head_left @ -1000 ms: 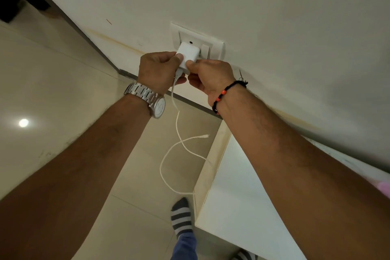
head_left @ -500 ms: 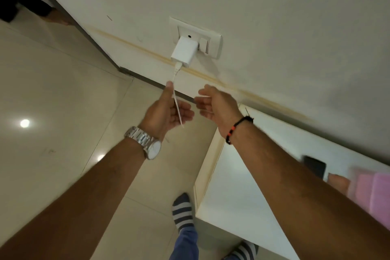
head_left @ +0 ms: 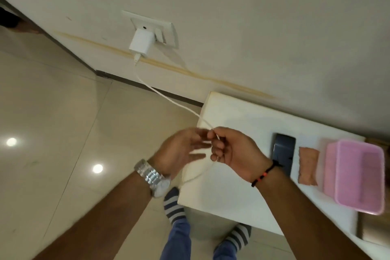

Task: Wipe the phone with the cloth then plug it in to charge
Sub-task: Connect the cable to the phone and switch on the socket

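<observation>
Pinching the white charging cable (head_left: 168,99) between thumb and curled fingers, the right hand (head_left: 234,150) holds it just above the near left corner of the white table (head_left: 238,112). A black bead bracelet (head_left: 264,173) with a few red beads circles that wrist. The left hand (head_left: 181,150) sits just beside it, palm turned toward the right hand, fingers spread loosely and blurred; whether its fingertips touch the cable cannot be told, and it grips nothing visibly. A silver metal watch (head_left: 153,177) is on the left wrist.

From the right hand the cable runs two ways: one length rises up and to the left to a white charger block (head_left: 140,43), which is seated in the wall socket plate (head_left: 166,31); the other length drops below the hand and trails down along the table edge toward the floor, faint and blurred there.

On the table, right of the right hand and apart from it, the dark phone (head_left: 282,152) lies flat. Just beside the phone, on its right, lies the small orange-brown cloth (head_left: 308,165), and next to that stands a pink plastic container (head_left: 358,175). A tan object at the far right edge is too cut off to identify.

Below the arms, two feet in grey-and-white striped socks (head_left: 174,207) stand on the glossy beige tiled floor (head_left: 52,112), one against the base of the table.
</observation>
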